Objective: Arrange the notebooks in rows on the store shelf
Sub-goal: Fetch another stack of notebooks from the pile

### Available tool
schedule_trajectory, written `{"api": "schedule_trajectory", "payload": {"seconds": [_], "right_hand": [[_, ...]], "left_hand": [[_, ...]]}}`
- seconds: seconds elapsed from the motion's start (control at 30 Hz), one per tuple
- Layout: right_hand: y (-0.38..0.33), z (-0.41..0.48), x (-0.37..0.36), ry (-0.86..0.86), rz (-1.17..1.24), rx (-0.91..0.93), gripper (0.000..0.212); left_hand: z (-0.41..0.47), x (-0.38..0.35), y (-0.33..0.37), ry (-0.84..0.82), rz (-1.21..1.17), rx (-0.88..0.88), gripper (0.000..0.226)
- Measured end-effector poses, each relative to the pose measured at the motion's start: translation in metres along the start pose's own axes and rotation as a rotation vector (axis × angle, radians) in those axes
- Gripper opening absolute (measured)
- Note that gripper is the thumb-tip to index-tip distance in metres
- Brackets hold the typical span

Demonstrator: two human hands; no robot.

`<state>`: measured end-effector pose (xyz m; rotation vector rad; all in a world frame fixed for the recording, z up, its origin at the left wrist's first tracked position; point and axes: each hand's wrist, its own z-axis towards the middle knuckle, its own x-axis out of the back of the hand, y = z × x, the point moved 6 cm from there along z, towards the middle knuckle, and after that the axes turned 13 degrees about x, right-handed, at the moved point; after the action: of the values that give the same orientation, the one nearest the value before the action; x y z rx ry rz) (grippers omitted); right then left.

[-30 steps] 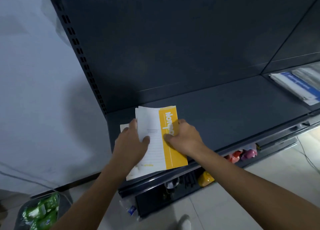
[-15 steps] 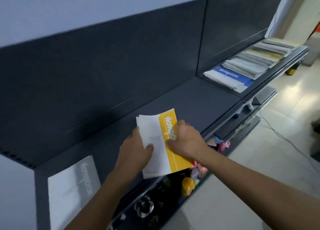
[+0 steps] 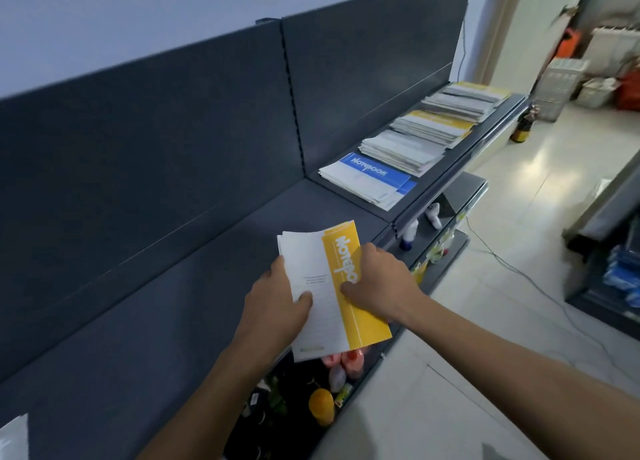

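I hold a small stack of notebooks (image 3: pixel 325 286), white with a yellow band, above the front edge of the dark grey store shelf (image 3: pixel 194 297). My left hand (image 3: pixel 273 307) grips the stack's left side with the thumb on top. My right hand (image 3: pixel 377 283) grips its right side over the yellow band. One white notebook (image 3: pixel 12 439) lies on the shelf at the far left, cut off by the frame. On the adjoining shelf section to the right lie several piles of notebooks: a blue-banded pile (image 3: pixel 370 181), a white pile (image 3: pixel 401 150) and yellow-banded piles (image 3: pixel 433 127).
Lower shelves below the front edge hold small items: a yellow bottle (image 3: pixel 322 407), pink and red items (image 3: pixel 343 359), white bottles (image 3: pixel 434 214). A cable (image 3: pixel 512 269) runs over the tiled floor. Boxes and crates (image 3: pixel 568 82) stand at the far right.
The view has swung right, bringing the piles on the right section closer to centre. The stack and both hands have travelled right along the shelf; the lone white notebook is left behind at the far left.
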<state>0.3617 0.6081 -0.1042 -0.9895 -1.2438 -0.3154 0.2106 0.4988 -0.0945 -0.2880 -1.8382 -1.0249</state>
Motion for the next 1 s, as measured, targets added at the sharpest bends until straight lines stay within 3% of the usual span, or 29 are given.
{"api": "schedule_trajectory", "payload": {"seconds": [0.23,0.53,0.73,0.87,1.0], "right_hand": [[0.06,0.021,0.029,0.035,0.044,-0.054,0.042],[0.156,0.094,0.076,0.057,0.029,-0.11,0.048],[0.23,0.152,0.125,0.117,-0.022,-0.138,0.048],[0.288,0.168,0.159,0.15,-0.001,-0.226,0.042],[0.348,0.184,0.194,0.201,0.018,-0.289,0.05]], "left_hand": [[0.042,-0.029,0.064,-0.019,0.056,-0.067,0.052],[0.124,-0.085,0.154,-0.053,-0.044,-0.065,0.048],[0.19,-0.127,0.237,-0.029,-0.046,-0.112,0.055],[0.214,-0.16,0.298,-0.039,-0.02,-0.195,0.044],[0.237,-0.195,0.36,-0.066,0.016,-0.239,0.055]]}}
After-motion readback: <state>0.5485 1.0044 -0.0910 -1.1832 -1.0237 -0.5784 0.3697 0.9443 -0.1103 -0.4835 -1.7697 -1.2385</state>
